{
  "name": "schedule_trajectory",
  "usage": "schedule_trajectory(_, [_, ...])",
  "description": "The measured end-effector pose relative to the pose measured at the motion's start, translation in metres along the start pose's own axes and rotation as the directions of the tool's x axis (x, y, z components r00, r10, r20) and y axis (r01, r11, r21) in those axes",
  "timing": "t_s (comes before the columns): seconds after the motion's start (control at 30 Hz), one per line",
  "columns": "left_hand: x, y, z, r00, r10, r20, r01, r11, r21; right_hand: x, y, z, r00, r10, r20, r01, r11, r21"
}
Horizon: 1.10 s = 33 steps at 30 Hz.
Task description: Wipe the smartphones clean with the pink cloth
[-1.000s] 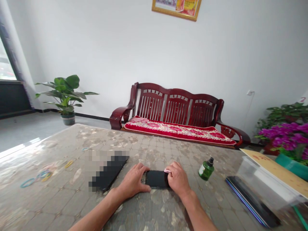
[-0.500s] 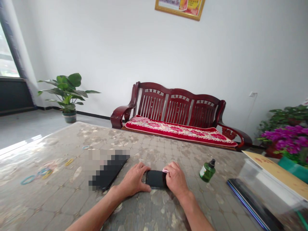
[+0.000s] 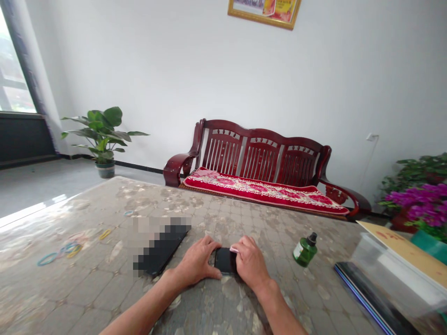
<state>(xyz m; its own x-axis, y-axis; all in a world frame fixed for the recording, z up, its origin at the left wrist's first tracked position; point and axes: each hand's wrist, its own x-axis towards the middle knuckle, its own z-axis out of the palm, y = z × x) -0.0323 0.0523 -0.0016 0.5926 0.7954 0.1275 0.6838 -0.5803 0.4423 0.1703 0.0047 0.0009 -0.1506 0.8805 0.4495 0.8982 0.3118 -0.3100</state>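
A black smartphone (image 3: 222, 260) lies flat on the table with its dark screen up. Its left end is gripped between the thumb and fingers of my left hand (image 3: 196, 261). Over the right part of the screen, my right hand (image 3: 252, 261) is closed on a small pale pink cloth (image 3: 233, 249), of which only an edge shows by the fingers. That hand covers the phone's right end. Left of my left hand lies a long black object (image 3: 164, 249), partly pixelated. A green bottle (image 3: 305, 250) with a black cap stands to the right.
Coloured rings or bands (image 3: 66, 251) lie at the left on the patterned table (image 3: 115, 288). At the right are a dark flat stack (image 3: 370, 298), a clear plastic box (image 3: 394, 265) and purple flowers (image 3: 424, 202). A wooden bench (image 3: 261, 151) stands beyond the table.
My right hand with the cloth has slid a little left across the phone screen, covering more of it. My left hand keeps its hold. The whole view has shifted slightly.
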Motion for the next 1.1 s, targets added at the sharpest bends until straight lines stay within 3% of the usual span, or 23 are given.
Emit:
schedule_trajectory(0.3, [0.001, -0.005, 0.005, 1.000, 0.001, -0.007, -0.001, 1.000, -0.019, 0.004, -0.016, 0.008, 0.990, -0.139, 0.035, 0.134, 0.984, 0.119])
schedule_trajectory(0.6, [0.003, -0.006, 0.008, 1.000, 0.010, -0.026, -0.011, 0.999, -0.045, -0.002, -0.020, 0.001, 0.974, -0.200, 0.110, 0.189, 0.977, 0.102])
schedule_trajectory(0.87, [0.002, -0.005, 0.007, 1.000, -0.009, -0.021, 0.009, 0.999, -0.033, -0.005, -0.025, 0.003, 0.988, -0.138, 0.070, 0.127, 0.982, 0.136])
schedule_trajectory(1.1, [0.001, -0.001, 0.004, 1.000, -0.029, -0.012, 0.028, 0.999, -0.025, -0.009, -0.021, -0.004, 0.975, -0.162, 0.150, 0.136, 0.976, 0.170])
